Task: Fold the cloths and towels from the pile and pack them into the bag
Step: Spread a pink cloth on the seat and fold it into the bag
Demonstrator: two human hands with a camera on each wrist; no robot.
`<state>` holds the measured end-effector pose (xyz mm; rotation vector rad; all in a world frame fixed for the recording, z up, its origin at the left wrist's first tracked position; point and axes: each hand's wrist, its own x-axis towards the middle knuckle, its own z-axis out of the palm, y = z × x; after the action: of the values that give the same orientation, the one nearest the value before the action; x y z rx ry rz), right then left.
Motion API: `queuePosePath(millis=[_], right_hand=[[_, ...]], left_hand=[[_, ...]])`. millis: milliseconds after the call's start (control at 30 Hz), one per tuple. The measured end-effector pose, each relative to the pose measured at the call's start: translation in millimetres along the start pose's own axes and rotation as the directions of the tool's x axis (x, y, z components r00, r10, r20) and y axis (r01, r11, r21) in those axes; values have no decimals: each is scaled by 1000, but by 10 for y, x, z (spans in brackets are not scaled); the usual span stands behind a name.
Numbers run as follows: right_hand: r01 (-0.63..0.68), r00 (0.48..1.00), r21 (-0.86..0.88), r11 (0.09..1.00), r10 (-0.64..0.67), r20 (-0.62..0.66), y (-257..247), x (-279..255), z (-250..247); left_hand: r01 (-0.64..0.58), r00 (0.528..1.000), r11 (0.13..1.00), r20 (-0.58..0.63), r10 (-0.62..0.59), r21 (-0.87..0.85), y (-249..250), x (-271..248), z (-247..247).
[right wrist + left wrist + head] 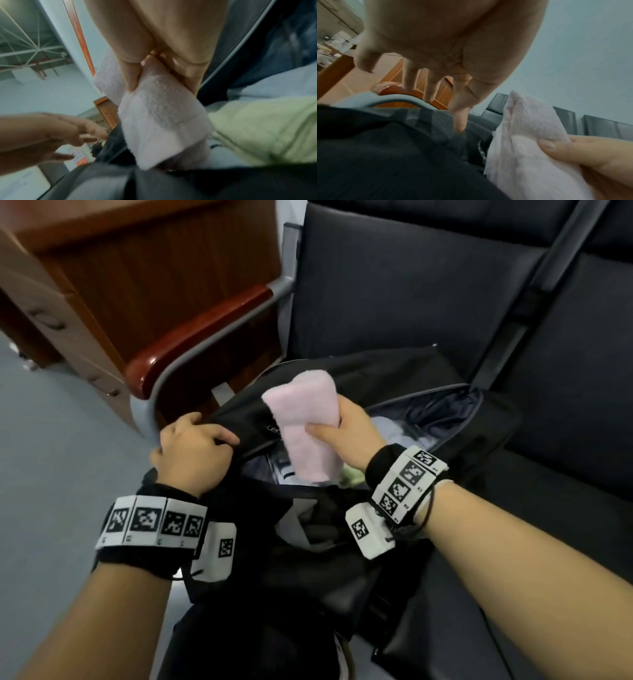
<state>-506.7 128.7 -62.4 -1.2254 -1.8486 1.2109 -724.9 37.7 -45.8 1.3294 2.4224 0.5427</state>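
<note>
My right hand [352, 436] grips a folded pink towel [305, 419], thumb and fingers [130, 75] pinched round it, just above the open black bag [445, 412]. My left hand [191, 450] curls round the bag's near rim, holding it open.

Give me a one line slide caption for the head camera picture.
Right hand lowers a folded pink towel into the open black bag while the left hand grips its edge.
</note>
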Motion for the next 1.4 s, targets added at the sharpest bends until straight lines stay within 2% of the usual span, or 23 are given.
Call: queuePosePath(millis=[67, 167, 300, 367, 433, 500, 600, 700, 767, 833, 867, 933, 1033, 1100, 1133, 1167, 1200, 1267, 1300, 1400], right_hand=[[-9, 984, -73, 997, 21, 178, 90, 22, 193], [4, 902, -201, 980, 83, 423, 222, -32, 311], [-56, 859, -278, 959, 189, 476, 263, -40, 283], [-60, 854, -321, 945, 216, 474, 239, 7, 279], [-76, 864, -368, 927, 246, 440, 222, 79, 271], [-124, 874, -409, 904, 295, 385, 204, 161, 256], [-117, 861, -497, 860, 338, 381, 126, 267, 308], [-41, 845, -566, 824, 331, 421, -39, 367, 508], [-22, 841, -486, 874, 279, 463, -80, 442, 685], [-156, 823, -273, 949, 277, 495, -58, 457, 844], [-179, 820, -235, 955, 276, 501, -7, 458, 906], [-99, 824, -379, 920, 289, 487, 135, 449, 999], [49, 838, -587, 808, 287, 465, 255, 471, 1080], [256, 853, -630, 734, 134, 503, 231, 478, 1139], [394, 833, -634, 665, 32, 552, 219, 479, 1183], [514, 786, -624, 589, -33, 617, 205, 463, 1229], [592, 731, -604, 533, -39, 682, 213, 438, 1282], [651, 644, -587, 480, 59, 762, 302, 369, 1385], [658, 628, -600, 455, 108, 771, 361, 345, 1422], [636, 663, -675, 374, 184, 726, 409, 359, 1420]], left_hand=[[31, 997, 999, 76, -33, 31, -77, 78, 9], [65, 990, 994, 116, -75, 83, -186, 194, 52], [94, 982, 982, 148, -119, 163, -376, 323, 130], [76, 984, 988, 149, -96, 131, -462, 390, 139], [-7, 997, 999, 82, 4, 40, -512, 412, 97], [-137, 988, 990, -81, 134, -28, -500, 380, -28], [-294, 920, 955, -280, 275, -29, -410, 301, -278], [-389, 865, 920, -364, 346, -49, -301, 200, -456], [-434, 834, 899, -404, 376, -59, -240, 114, -547], [-465, 810, 884, -431, 398, -56, -197, 41, -628], [-471, 806, 880, -432, 404, -56, -180, 20, -664], [-481, 808, 875, -416, 417, -59, -150, -7, -700], [-490, 817, 867, -395, 420, -91, -123, -34, -691], [-489, 825, 866, -381, 418, -109, -118, -37, -685], [-486, 828, 866, -376, 415, -115, -112, -38, -685], [-483, 832, 867, -373, 411, -121, -103, -42, -686], [-480, 835, 869, -369, 408, -125, -93, -49, -687], [-475, 838, 871, -368, 404, -125, -72, -78, -684], [-473, 838, 872, -369, 402, -125, -67, -94, -682], [-475, 838, 872, -366, 405, -122, -70, -117, -693]])
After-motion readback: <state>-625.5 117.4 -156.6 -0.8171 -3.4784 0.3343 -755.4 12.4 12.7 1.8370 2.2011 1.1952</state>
